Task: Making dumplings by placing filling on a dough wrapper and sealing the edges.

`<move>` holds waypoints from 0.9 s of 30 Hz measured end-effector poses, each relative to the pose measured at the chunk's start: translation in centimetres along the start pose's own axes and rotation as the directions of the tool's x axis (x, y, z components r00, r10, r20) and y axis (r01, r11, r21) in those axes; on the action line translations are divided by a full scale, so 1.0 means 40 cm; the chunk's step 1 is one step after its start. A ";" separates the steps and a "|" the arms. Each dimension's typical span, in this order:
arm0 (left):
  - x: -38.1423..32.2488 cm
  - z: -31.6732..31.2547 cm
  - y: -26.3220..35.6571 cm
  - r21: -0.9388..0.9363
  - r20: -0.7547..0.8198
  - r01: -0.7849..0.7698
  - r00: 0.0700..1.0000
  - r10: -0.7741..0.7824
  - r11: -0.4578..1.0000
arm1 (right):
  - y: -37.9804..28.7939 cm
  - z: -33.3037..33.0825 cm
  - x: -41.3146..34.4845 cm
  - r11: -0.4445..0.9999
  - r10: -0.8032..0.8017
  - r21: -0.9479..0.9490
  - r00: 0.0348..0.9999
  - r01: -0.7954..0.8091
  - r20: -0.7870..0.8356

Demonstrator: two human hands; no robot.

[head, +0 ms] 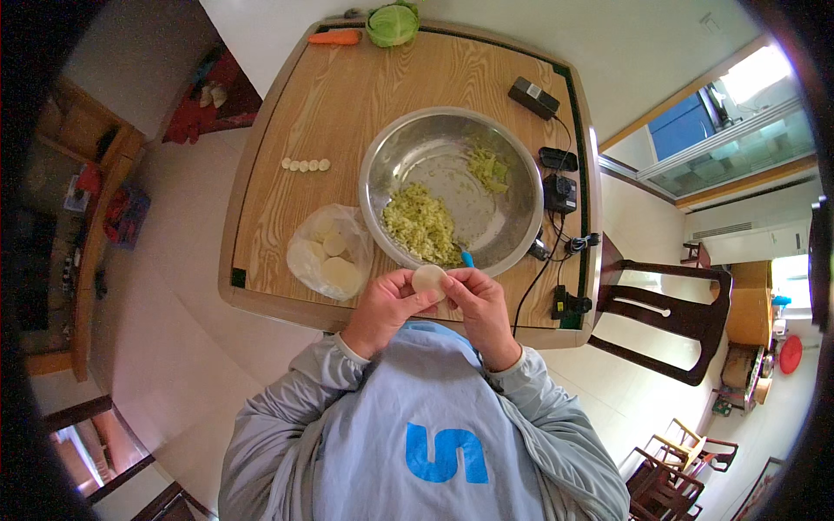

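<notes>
A round, pale dumpling wrapper (429,280) is held at the table's near edge between both hands. My left hand (391,299) grips it from the left with the thumb across its lower part. The fingers of my right hand (475,299) pinch its right edge. Just beyond stands a large stainless steel basin (449,117), with chopped green-yellow filling (420,221) at its near left and a smaller heap (488,169) at its right. A blue-handled spoon (466,258) leans in the basin. Left of it lies a clear plastic bag (306,260) holding several round wrappers (340,275).
Several small whitish pieces (305,165) sit in a row on the wooden table (339,98). A carrot (335,37) and a cabbage (392,25) lie at the far edge. Black adapters (559,193) and cables line the right side, near a dark wooden chair (664,312).
</notes>
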State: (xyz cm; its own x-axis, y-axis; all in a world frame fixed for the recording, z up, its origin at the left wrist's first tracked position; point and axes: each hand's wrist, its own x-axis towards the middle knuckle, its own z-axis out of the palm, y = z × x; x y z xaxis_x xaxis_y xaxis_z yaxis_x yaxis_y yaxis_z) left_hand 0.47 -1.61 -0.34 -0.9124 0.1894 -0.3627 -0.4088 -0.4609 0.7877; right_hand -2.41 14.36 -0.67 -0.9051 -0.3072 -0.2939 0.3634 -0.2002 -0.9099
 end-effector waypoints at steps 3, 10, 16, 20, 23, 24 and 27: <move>-0.003 0.007 0.001 0.041 0.017 -0.027 1.000 0.026 0.999 | -0.003 0.002 -0.003 1.000 -0.017 -0.024 0.999 0.016 -0.030; -0.003 -0.009 -0.010 0.210 0.023 -0.034 0.999 0.030 0.977 | -0.012 0.001 -0.005 0.996 -0.047 -0.078 0.999 0.046 -0.008; -0.008 -0.005 0.005 0.189 0.047 -0.021 0.999 0.012 0.982 | -0.016 -0.006 -0.004 0.985 -0.034 -0.171 0.999 0.034 0.007; -0.009 -0.010 0.000 0.106 0.057 -0.057 0.997 0.051 0.993 | -0.016 -0.006 -0.007 0.994 -0.032 -0.110 0.999 0.028 -0.033; -0.007 -0.011 -0.003 0.116 0.048 -0.052 0.998 0.047 0.992 | -0.012 -0.005 -0.009 0.991 -0.041 -0.131 0.998 0.034 -0.050; -0.007 -0.010 -0.002 0.116 0.048 -0.053 0.998 0.047 0.992 | -0.012 -0.003 -0.010 0.991 -0.041 -0.131 0.998 0.034 -0.049; -0.007 0.002 -0.001 0.041 0.026 -0.062 0.998 0.061 0.997 | -0.005 0.003 -0.010 0.989 -0.087 -0.127 0.993 0.077 -0.075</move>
State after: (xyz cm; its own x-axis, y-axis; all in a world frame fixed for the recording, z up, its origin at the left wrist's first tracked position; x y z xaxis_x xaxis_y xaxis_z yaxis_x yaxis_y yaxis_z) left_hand 0.76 -1.57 -0.23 -0.9359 0.1837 -0.3006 -0.3516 -0.4354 0.8287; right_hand -2.08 14.43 -0.34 -0.9474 -0.2182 -0.2342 0.2611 -0.1034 -0.9598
